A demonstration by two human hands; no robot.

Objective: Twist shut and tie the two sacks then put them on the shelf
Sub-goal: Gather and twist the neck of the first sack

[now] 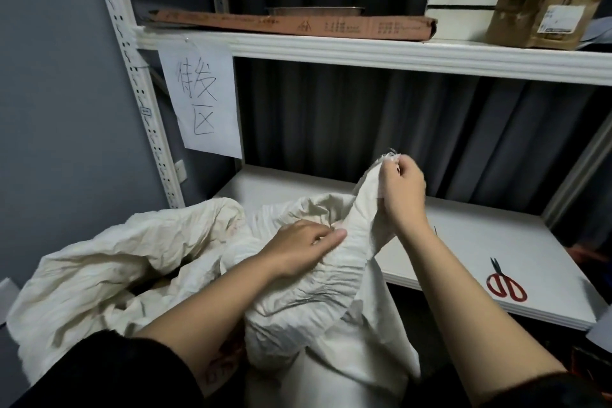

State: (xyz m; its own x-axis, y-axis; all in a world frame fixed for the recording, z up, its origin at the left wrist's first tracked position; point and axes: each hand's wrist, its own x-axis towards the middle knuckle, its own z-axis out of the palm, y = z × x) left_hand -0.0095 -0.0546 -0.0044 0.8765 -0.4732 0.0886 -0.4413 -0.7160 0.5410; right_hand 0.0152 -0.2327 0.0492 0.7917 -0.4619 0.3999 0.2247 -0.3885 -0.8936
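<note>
Two crumpled white woven sacks stand on the floor before the shelf. The nearer sack [318, 295] is in front of me; my right hand [402, 190] pinches its frayed top edge and lifts it above the lower shelf board [463, 242]. My left hand [306, 247] presses on and grips the gathered cloth of the same sack lower down. The second sack [109, 262] lies slumped at the left with its mouth open, touching the first one. What is inside the sacks is hidden.
Red-handled scissors [505, 285] lie on the lower shelf at the right. The upper shelf [364, 50] carries a long flat carton [291, 23], a white box [463, 10] and a brown carton [543, 11]. A handwritten paper sign [202, 99] hangs from the left post. Dark curtains hang behind.
</note>
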